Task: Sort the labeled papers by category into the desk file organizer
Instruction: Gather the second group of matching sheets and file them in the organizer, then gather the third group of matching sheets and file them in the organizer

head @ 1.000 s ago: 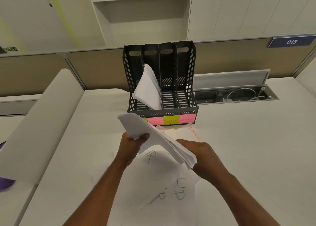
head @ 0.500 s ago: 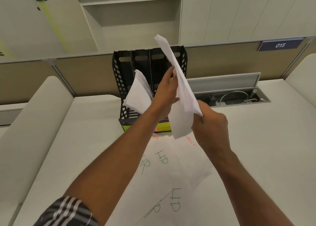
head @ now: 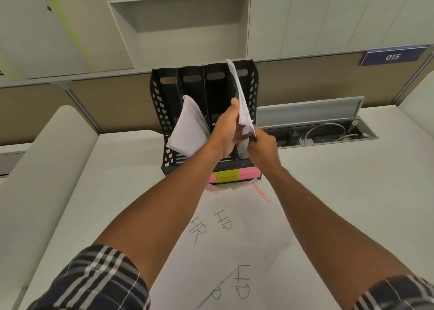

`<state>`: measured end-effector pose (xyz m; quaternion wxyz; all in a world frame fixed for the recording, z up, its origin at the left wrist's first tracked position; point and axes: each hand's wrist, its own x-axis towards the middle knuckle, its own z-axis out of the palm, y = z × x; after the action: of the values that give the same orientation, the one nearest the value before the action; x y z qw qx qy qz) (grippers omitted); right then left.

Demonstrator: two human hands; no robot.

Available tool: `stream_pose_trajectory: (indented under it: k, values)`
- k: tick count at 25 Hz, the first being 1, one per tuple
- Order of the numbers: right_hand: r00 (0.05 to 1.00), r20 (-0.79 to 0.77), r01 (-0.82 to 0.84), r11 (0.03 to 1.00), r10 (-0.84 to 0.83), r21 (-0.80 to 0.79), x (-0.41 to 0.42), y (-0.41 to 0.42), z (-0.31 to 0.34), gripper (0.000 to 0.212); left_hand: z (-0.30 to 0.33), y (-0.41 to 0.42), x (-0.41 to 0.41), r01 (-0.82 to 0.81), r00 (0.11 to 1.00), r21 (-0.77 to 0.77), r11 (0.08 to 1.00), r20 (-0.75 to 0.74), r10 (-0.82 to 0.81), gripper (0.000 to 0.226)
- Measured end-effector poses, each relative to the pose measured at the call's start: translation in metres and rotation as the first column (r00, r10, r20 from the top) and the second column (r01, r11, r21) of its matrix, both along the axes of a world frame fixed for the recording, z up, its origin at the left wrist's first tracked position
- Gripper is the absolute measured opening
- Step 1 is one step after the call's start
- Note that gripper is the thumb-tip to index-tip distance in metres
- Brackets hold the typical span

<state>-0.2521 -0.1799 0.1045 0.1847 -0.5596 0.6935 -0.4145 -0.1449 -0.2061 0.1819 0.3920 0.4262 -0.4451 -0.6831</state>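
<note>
Our left hand (head: 226, 131) and right hand (head: 263, 143) both pinch the thin white paper stack (head: 242, 103), now lowered from before into the black plastic file organizer (head: 164, 112), at its right-hand slot.

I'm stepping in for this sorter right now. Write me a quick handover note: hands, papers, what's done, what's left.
Left hand and right hand together grip a white paper bundle, upright over the rightmost slot of the black four-slot file organizer.
Done: one white paper stack leans in the second slot from the left.
Left: seat the held bundle, then file the loose HR and FINANCE sheets lying on the white desk in front of the organizer.
</note>
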Motion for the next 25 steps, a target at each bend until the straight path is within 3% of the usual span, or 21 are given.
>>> stream_pose_trajectory:
  k: [4,7,10,12,15,17,19,23,25]
  values:
    - [0.996,-0.09,0.012,0.983,0.004,0.181,-0.003,0.004,-0.03,0.017,-0.03,0.017,0.018,0.073,0.991,-0.061,0.996,0.12,-0.065,0.055]
    - [0.994,-0.032,0.109,0.992,-0.107,0.059,-0.008,0.031,-0.029,0.018,-0.048,0.042,0.053,0.123,0.959,-0.193,0.973,0.274,-0.067,0.053]
    - [0.985,0.051,0.165,0.985,-0.163,-0.047,-0.003,0.088,-0.033,0.014,-0.083,0.076,0.104,0.048,0.898,-0.244,0.969,0.436,0.066,0.037]
    - [0.994,0.083,0.048,0.981,-0.065,0.188,0.009,0.13,-0.051,0.018,-0.118,0.107,0.146,-0.004,0.69,-0.311,0.95,0.687,0.228,0.032]
    - [0.987,0.103,-0.158,0.791,0.12,0.592,0.042,0.187,-0.085,0.036,-0.175,0.164,0.208,-0.006,0.368,-0.31,0.951,0.883,0.291,0.045]
    - [0.981,0.008,-0.15,0.725,0.195,0.672,0.068,0.211,-0.1,0.051,-0.197,0.194,0.233,0.0,0.185,-0.21,0.978,0.961,0.206,0.054]
    - [0.981,-0.06,-0.099,0.74,0.185,0.665,0.089,0.22,-0.106,0.057,-0.208,0.215,0.243,0.024,0.091,-0.121,0.992,0.989,0.118,0.06]
    - [0.997,0.055,-0.081,0.772,0.06,0.63,0.103,0.213,-0.102,0.044,-0.201,0.225,0.24,0.046,0.064,-0.09,0.995,0.994,0.087,0.064]
    - [0.994,0.048,-0.112,0.832,0.103,0.543,0.102,0.215,-0.097,0.03,-0.196,0.224,0.239,0.01,0.157,-0.112,0.994,0.981,0.109,0.074]
